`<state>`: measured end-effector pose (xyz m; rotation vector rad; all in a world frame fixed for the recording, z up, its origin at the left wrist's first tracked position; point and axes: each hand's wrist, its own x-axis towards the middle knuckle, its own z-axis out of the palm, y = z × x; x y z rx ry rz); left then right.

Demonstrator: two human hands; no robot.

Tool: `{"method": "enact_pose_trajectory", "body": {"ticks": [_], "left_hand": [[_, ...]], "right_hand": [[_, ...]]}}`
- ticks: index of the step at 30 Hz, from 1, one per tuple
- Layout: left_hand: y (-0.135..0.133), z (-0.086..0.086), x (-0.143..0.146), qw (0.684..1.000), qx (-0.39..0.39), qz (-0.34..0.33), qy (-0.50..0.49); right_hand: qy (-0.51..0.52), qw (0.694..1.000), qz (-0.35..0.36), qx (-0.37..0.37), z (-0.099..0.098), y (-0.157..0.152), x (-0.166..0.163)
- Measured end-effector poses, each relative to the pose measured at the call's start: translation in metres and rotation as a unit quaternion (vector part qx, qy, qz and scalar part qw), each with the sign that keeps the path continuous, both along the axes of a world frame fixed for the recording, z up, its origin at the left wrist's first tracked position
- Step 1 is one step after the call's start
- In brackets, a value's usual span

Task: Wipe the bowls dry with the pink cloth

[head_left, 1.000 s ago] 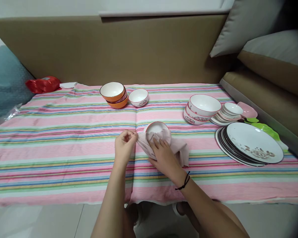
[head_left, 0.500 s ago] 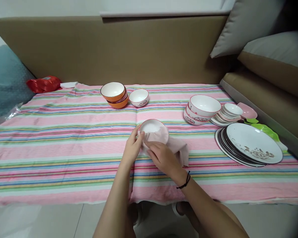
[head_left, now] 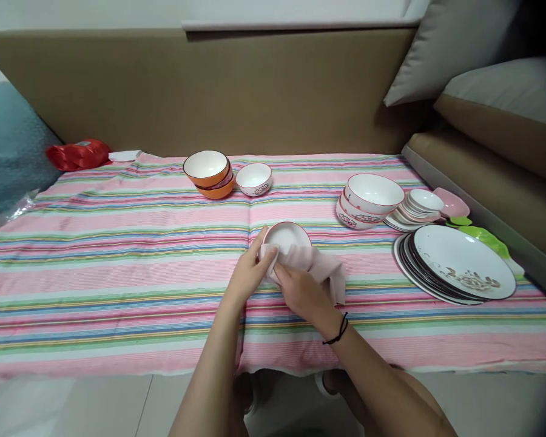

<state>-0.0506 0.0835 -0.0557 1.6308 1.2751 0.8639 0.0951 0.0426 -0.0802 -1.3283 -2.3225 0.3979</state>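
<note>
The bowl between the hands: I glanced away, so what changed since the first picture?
The left hand moved right and took hold of the bowl at its left, thumb on the cloth. The right hand drew back to the bowl's near side. The stacked bowls and plates stayed put.

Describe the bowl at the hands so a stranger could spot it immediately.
On the striped cover, find the left hand and right hand near the middle. By them is a red-rimmed white bowl. Unlike the other bowls, it has a pale cloth bunched over its near side.
</note>
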Motion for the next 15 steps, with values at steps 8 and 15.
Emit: {"method": "enact_pose_trajectory", "body": {"ticks": [8, 15], "left_hand": [[0.0, 0.006, -0.002, 1.0, -0.002, -0.018, -0.018], [-0.001, 0.009, 0.002, 0.998, -0.038, 0.022, -0.053]], "right_hand": [[-0.057, 0.994, -0.088, 0.017, -0.006, -0.004, 0.005], [-0.115, 0.984, -0.133, 0.014, -0.005, -0.001, -0.001]]}}
